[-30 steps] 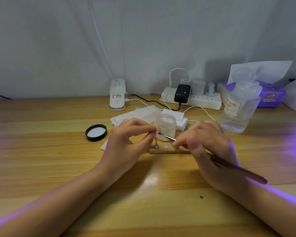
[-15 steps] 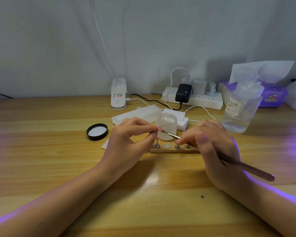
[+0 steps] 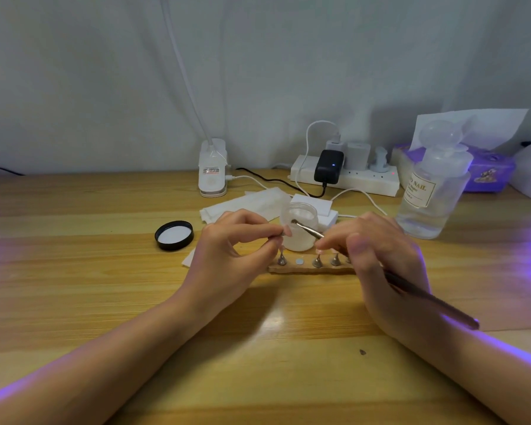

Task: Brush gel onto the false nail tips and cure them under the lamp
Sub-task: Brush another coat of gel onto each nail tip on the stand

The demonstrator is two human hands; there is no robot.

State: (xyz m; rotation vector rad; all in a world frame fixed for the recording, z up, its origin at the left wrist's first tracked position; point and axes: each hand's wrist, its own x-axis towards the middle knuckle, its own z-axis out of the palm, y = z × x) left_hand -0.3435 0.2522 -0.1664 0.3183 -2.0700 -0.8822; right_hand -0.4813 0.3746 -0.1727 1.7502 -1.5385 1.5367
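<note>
My left hand (image 3: 233, 250) pinches a small false nail tip (image 3: 286, 230) on its stand between thumb and forefinger, just above the wooden holder strip (image 3: 307, 269). My right hand (image 3: 377, 256) grips a thin metal brush (image 3: 423, 297); its tip (image 3: 295, 222) sits at the mouth of the open gel jar (image 3: 299, 231). The strip carries three small metal stands and one bare round magnet (image 3: 299, 261).
The jar's black lid (image 3: 174, 235) lies to the left. Behind are white wipes (image 3: 246, 204), a clip lamp base (image 3: 212, 171), a power strip (image 3: 344, 177), a clear pump bottle (image 3: 432, 191) and a purple tissue box (image 3: 488, 170). Purple light falls from the right.
The brush tip has lifted from the nail tip in my left hand up to the jar's mouth. My left hand has stayed nearly still.
</note>
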